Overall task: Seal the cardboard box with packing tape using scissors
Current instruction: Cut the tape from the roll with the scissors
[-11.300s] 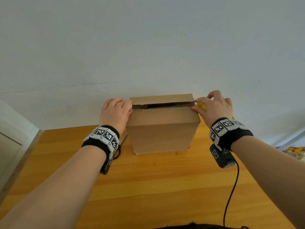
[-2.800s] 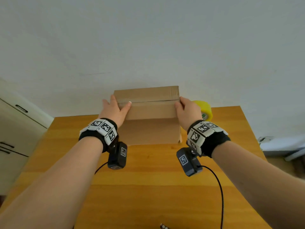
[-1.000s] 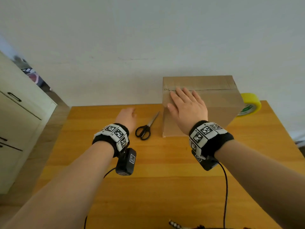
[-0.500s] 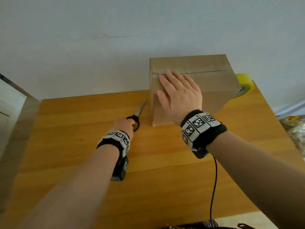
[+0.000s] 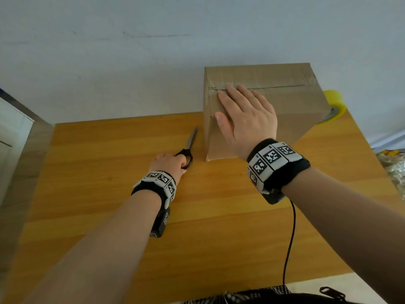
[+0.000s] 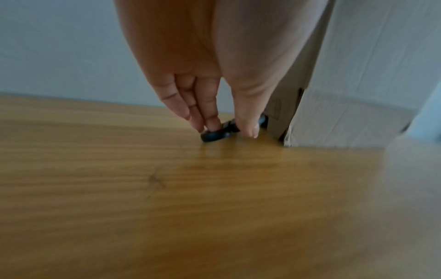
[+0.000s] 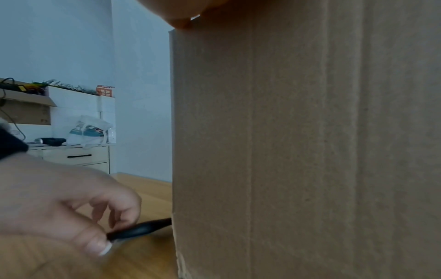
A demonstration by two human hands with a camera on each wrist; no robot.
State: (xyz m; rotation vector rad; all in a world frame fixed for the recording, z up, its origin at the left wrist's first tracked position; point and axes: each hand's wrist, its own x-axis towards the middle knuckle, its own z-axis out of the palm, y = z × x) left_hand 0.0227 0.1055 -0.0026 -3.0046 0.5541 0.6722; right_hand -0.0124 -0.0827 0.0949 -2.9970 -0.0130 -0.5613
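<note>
Two hands busy: left hand (image 5: 168,163) pinching scissors (image 5: 188,149) handles, right hand (image 5: 245,119) flat, fingers straight, on cardboard box (image 5: 291,106); loose pinch risks dropping them.

One box (image 5: 285,106); one scissors (image 5: 188,148) (one tape roll (image 5: 335,104)).

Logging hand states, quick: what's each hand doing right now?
Left hand: fingers and thumb pinching the scissors handles on the table.
Right hand: open, flat on the cardboard box.
</note>
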